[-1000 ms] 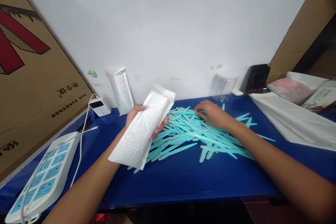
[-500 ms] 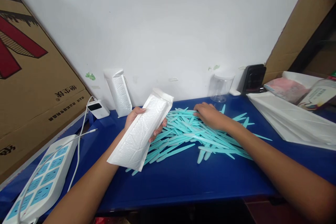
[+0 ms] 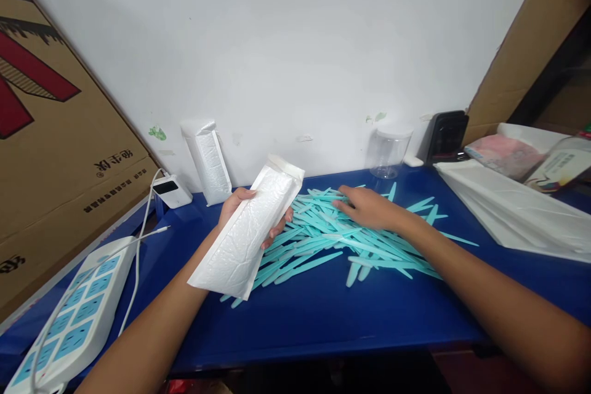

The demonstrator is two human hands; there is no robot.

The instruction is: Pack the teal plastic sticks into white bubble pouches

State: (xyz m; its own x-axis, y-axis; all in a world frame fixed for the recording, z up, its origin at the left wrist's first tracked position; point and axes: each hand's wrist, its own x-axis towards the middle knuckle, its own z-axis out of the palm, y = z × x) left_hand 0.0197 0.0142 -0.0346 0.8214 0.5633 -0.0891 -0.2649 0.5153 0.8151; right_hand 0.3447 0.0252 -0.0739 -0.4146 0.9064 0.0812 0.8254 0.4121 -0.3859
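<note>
My left hand [image 3: 236, 204] is closed round a white padded bubble mailer [image 3: 252, 231], thumb on the front edge and fingertips showing at its right side. The mailer is held tilted above the table, its flap end up. A heap of long, thin turquoise blade-shaped pieces [image 3: 307, 246] lies beside and behind it. My right hand [image 3: 369, 206] rests on the far part of this heap, thumb and index finger apart, touching the pieces. Its other fingers are partly hidden.
Another white padded mailer [image 3: 210, 163] leans on the wall. A white power bank [image 3: 172, 191], cables and a power strip [image 3: 76, 320] lie left. A clear jar [image 3: 389, 154], a black device [image 3: 447, 135] and a stack of white mailers [image 3: 512, 215] stand right, on a blue table [image 3: 314, 326].
My right hand has shifted slightly left over the heap, and its thumb and index finger have spread apart. My left hand and the mailer stay nearly still.
</note>
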